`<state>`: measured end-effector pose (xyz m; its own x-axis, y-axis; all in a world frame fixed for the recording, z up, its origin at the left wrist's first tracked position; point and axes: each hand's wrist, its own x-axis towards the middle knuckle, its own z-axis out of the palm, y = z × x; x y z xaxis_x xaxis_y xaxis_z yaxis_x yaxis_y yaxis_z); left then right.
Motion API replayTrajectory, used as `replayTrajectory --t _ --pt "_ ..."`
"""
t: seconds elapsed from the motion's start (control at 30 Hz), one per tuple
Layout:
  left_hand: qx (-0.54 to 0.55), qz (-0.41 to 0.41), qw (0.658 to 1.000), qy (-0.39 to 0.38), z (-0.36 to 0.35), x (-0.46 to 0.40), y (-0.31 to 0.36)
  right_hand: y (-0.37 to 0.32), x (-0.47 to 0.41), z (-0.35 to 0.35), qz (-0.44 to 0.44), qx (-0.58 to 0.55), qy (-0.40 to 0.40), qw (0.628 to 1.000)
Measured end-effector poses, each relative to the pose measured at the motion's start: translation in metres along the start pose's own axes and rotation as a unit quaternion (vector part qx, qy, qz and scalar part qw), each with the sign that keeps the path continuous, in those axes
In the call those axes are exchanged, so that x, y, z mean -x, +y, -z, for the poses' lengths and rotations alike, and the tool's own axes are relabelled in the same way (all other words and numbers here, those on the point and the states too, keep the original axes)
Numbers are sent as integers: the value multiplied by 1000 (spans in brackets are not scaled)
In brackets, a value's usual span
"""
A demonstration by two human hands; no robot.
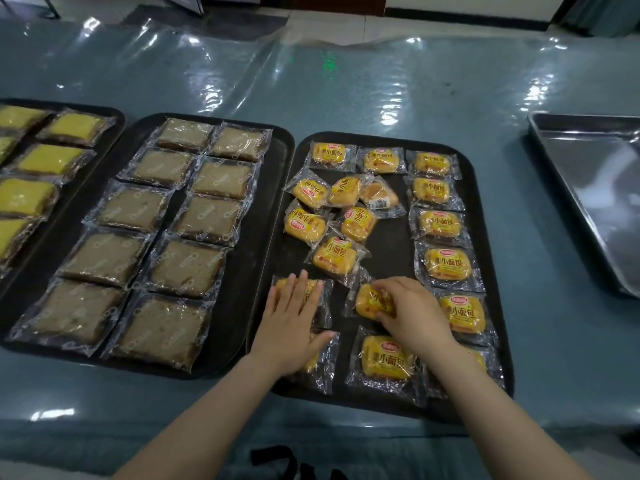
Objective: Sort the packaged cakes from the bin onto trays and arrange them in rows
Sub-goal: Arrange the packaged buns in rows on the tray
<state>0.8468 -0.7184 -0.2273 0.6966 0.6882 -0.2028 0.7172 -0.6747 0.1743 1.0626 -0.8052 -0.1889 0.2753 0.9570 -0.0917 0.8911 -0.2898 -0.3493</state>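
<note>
Black plastic trays carried nearly all the stock when I looked down at the worktop (346,91). The middle tray (277,216) held brown cakes (194,268) in two tidy columns, and that one looked finished to me; the far-left tray (117,123) showed yellow-topped cakes (50,159), also in order, though it ran out of view. The right tray (485,237) was the work in hand: its right column and far row were set, while a loose heap of small yellow buns (337,259) lay jumbled in its middle. My left hand (294,320) lay flat, fingers spread, pressing a bun (320,303) at the near-left corner without gripping it. My right hand (412,310) was curled over another bun (369,301), fingertips pinching its wrapper, probably seating it in the middle column. The metal bin (588,188) at far right looked empty in the part I could see. I judged roughly seven buns were left to straighten.
</note>
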Motion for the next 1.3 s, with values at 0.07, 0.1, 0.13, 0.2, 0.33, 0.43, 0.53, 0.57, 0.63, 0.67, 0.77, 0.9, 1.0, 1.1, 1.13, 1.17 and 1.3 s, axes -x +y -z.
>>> replayTrajectory --t 0.07,0.1,0.13,0.2,0.33,0.43,0.53,0.57,0.63,0.67,0.77,0.9,1.0,1.1,1.13,1.17,1.3 --pt "-7 5 1000 1 -2 0 -1 8 6 2 15 11 -20 1000" --pt "-8 4 1000 1 -3 0 -1 8 8 1 22 19 -38 999" --pt "-8 5 1000 0 -3 0 0 8 9 -2 27 28 -59 997" --pt "-13 6 1000 -1 -4 0 1 3 11 -11 39 64 -100 992" --pt "-28 4 1000 -2 -3 -1 1 0 15 -26 51 90 -117 988" --pt "-28 5 1000 -4 -2 -4 2 2 12 -25 33 78 -125 989" --pt "-20 15 1000 -2 -1 -9 5 2 15 -24 38 76 -128 988" --pt "-18 18 1000 1 0 -11 6 2 19 -25 40 74 -128 988" --pt "-16 18 1000 6 1 -14 6 1 30 -27 47 81 -124 988" --pt "-13 16 1000 8 3 -14 6 0 35 -28 49 88 -120 988" --pt "-12 2 1000 20 5 -12 6 -2 41 -31 42 101 -105 989" --pt "-28 -22 999 5 4 0 7 -7 43 -30 39 129 -79 988" --pt "-65 -49 997 -11 4 4 9 -12 46 -29 63 141 -65 986" --pt "-101 -88 991 -30 6 2 9 -15 45 -28 98 162 -84 978" --pt "-102 -101 989 -34 7 0 8 -14 43 -29 103 165 -94 976" --pt "-99 -115 988 -38 7 -1 8 -13 42 -29 105 164 -103 976" --pt "-83 -150 985 -36 9 0 6 -12 39 -30 97 146 -106 979"
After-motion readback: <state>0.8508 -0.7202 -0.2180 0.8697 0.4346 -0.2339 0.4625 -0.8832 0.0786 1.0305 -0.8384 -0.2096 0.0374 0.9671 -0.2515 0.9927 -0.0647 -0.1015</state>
